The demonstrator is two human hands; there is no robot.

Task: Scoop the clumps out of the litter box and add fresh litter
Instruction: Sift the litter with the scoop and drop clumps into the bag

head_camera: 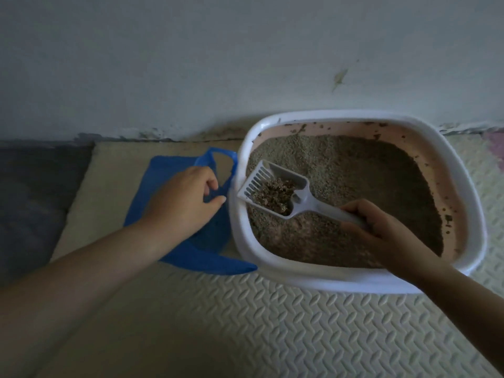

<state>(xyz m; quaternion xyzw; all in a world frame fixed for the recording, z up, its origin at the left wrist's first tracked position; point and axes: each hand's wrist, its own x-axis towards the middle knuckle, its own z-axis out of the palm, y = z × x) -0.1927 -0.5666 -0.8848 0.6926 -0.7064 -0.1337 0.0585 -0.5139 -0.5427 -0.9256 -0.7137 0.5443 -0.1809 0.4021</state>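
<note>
One loaded scoop [301,199] (blue bag [203,245] beside)

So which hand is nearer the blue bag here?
Left. The left hand pinches the blue bag at its handle, beside the litter box. The right hand is over the box, gripping the scoop, clear of the bag.

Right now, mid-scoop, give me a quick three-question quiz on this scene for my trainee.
1. True or false: the scoop in the right grip is empty.
2. What does the left grip pinch? A) blue bag B) scoop handle C) nothing
3. Fill in: in the head view, the blue bag lies to the ___ of the litter box.
Key: 1 false, it carries clumps; 2 A; 3 left.
</note>
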